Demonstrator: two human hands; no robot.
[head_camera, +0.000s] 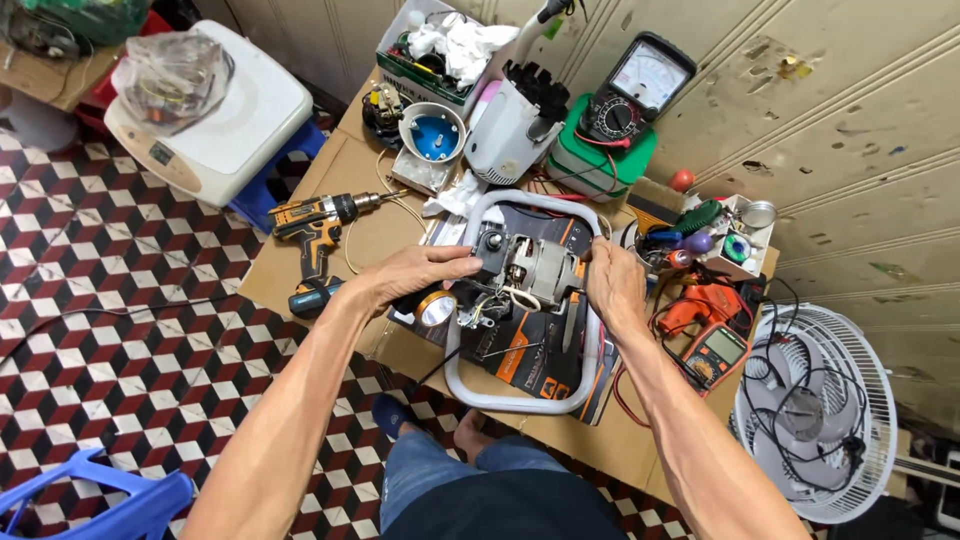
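Note:
My left hand grips the dark end of a small electric motor held over a low table. On the other side, my right hand holds the motor's right end, next to a white rounded plastic frame that loops around it. Loose wires hang under the motor. Beneath it lies a dark printed box.
An orange cordless drill, a white fan housing, a blue-lined round part, an analog meter on a green box, an orange multimeter and a parts cup crowd the cardboard-covered table. A fan guard lies right.

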